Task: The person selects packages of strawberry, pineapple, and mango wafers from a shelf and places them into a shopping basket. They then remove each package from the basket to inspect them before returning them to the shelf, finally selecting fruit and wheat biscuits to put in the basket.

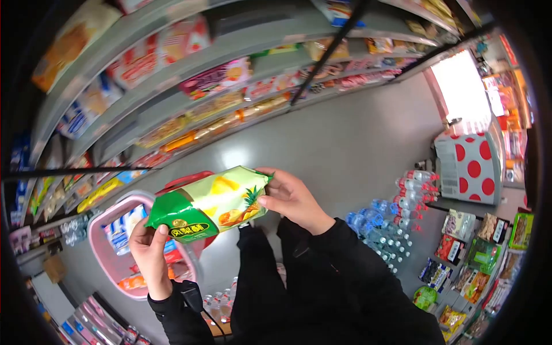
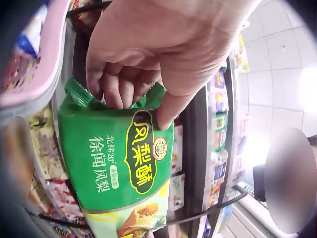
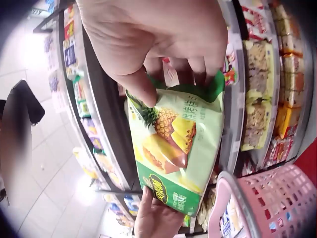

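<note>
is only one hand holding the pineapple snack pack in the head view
No, the left hand grips the dark green end of the pack while the right hand holds its other end.

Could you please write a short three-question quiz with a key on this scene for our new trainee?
1. True or false: the left grip and the right grip both hold the green packet.
2. Multiple choice: what colour are the dots on the spotted box? A) blue B) red C) yellow
3. Fill in the blank: in the head view, the pink basket is nearer the ____ grip.

Key: 1. True. 2. B. 3. Left.
</note>
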